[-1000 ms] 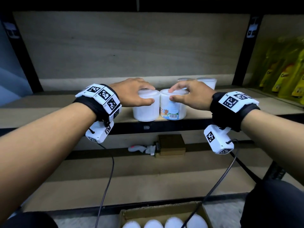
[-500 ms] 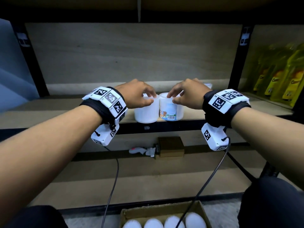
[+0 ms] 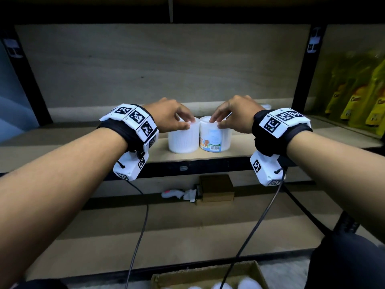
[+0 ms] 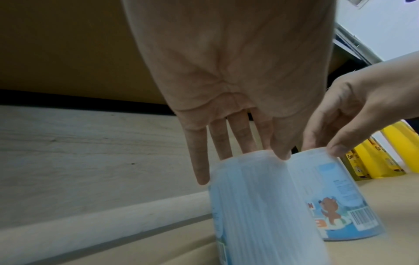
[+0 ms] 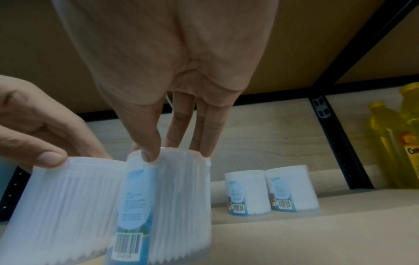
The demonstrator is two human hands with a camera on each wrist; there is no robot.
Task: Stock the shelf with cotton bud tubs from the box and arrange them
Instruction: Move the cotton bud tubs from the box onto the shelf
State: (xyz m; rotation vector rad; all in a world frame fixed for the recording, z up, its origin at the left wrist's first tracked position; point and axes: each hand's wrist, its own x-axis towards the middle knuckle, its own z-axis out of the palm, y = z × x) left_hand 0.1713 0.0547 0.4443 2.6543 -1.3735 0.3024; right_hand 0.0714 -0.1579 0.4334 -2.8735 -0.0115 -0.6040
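Wooden shelf (image 3: pixel 270 149) w/ pale wood back panel and black metal uprights; yellow bottles (image 3: pixel 358 101) in the next bay to the right. Lower shelf below has a small brown box (image 3: pixel 216 187) and a bit of white clutter beside it.

Two cotton bud tubs stand upright near the shelf's front edge, side by side and touching. Left tub (image 3: pixel 183 137) shows plain white ribbed side; right tub (image 3: pixel 214 136) shows blue label w/ bear and barcode toward the camera.

Left hand (image 3: pixel 168 116) sits over the left tub, fingers curled down round its top rim: thumb on the near side of the lid edge, fingers draped over the far side, little finger down the tub's outer wall in the left wrist view (image 4: pixel 199 172). Grip is at the rim only, palm off the lid.

Right hand (image 3: pixel 235 114) mirrors it on the right tub: thumb tip pressed on the near rim, other fingertips (image 5: pixel 204 143) on the far rim. Pinch-type hold, hand only partly closed.

Two more tubs (image 5: pixel 269 190) stand further back on the shelf, to the right, touching each other, barcodes facing out.

Cardboard box (image 3: pixel 208 276) on the floor at bottom of the head view, w/ white round tub tops (image 3: pixel 248 283) showing inside.
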